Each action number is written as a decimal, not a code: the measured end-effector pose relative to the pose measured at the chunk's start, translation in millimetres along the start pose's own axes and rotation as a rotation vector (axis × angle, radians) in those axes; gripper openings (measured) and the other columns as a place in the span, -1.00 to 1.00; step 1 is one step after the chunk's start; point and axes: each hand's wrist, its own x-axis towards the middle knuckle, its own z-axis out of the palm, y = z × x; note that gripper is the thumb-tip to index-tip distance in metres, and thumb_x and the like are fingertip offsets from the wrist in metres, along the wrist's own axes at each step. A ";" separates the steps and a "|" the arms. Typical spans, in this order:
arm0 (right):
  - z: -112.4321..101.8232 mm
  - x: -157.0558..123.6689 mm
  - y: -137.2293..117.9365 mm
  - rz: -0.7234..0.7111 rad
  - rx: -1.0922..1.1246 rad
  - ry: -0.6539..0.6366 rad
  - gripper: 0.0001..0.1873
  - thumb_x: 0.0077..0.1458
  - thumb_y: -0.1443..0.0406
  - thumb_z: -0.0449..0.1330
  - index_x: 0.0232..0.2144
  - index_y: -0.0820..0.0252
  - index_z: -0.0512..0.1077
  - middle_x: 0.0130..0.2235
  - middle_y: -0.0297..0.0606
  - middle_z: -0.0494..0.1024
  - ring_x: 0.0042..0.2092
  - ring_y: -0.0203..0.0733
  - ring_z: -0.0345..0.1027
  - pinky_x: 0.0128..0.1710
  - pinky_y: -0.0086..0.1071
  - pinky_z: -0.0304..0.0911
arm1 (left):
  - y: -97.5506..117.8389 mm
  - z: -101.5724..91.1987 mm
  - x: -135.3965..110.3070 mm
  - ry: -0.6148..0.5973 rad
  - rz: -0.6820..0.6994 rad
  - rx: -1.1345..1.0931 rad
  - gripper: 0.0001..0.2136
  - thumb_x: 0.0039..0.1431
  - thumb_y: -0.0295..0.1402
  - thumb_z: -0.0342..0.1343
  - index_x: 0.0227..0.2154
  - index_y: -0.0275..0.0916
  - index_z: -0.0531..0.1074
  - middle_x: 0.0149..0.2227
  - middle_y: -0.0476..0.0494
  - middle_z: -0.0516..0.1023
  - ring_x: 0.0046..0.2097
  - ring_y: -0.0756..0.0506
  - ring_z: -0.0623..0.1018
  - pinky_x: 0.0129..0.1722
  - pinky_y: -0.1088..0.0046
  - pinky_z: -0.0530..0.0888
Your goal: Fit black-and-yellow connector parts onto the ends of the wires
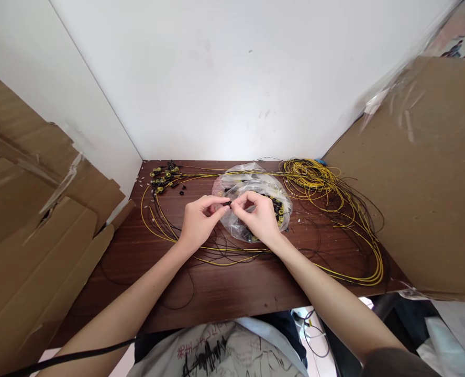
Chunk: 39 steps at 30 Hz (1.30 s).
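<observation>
Over the table's middle, my left hand and my right hand meet fingertip to fingertip. Between them is a small black part, pinched by thumb and forefinger on both sides; its exact kind is too small to make out. Beneath the hands lies a clear plastic bag with several black and yellow connector pieces in it, partly covered by my right hand. Thin yellow and black wires run across the table below my wrists.
A tangled coil of yellow wire lies at the back right of the brown table. Black and yellow connectors are bunched at the back left, near small loose black pieces. Cardboard sheets flank both sides; a white wall stands behind.
</observation>
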 end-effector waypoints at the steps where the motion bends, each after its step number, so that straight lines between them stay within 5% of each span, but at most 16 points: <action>1: -0.2 0.2 0.1 -0.001 -0.001 -0.007 -0.89 -0.01 0.33 0.18 -0.53 0.24 0.43 -0.53 -0.36 0.45 -0.48 -0.35 0.26 -0.42 -0.45 0.19 | -0.5 -0.1 -0.2 0.002 0.017 0.014 -0.85 0.00 -0.42 0.22 -0.32 -0.24 0.60 -0.57 0.02 0.34 -0.50 0.06 0.27 -0.46 0.53 0.23; 15: 3.6 2.4 7.5 0.099 0.258 -0.029 -0.89 -0.08 0.34 0.22 -0.41 0.20 0.39 -0.45 -0.34 0.46 -0.43 -0.30 0.32 -0.39 -0.40 0.26 | -2.4 1.0 -2.0 0.045 0.156 0.164 -0.87 0.04 -0.44 0.20 -0.32 -0.24 0.59 -0.59 0.03 0.33 -0.51 0.05 0.30 -0.48 0.53 0.26; 28: 2.3 2.7 7.3 0.147 0.258 -0.091 -0.85 -0.17 0.40 0.20 -0.44 0.18 0.34 -0.50 -0.41 0.40 -0.47 -0.33 0.28 -0.42 -0.43 0.22 | -0.2 1.0 -3.9 -0.024 0.352 0.315 -0.86 0.12 -0.47 0.12 -0.30 -0.24 0.57 -0.34 -0.13 0.60 -0.33 -0.04 0.45 -0.44 0.49 0.35; 39: 1.9 5.4 11.4 0.136 0.341 -0.098 -0.83 -0.08 0.23 0.29 -0.45 0.19 0.41 -0.44 -0.32 0.48 -0.40 -0.28 0.35 -0.33 -0.38 0.31 | -2.0 -1.0 -0.8 0.027 0.100 0.154 -0.86 0.04 -0.40 0.20 -0.32 -0.22 0.60 -0.55 0.00 0.42 -0.50 0.05 0.31 -0.47 0.53 0.27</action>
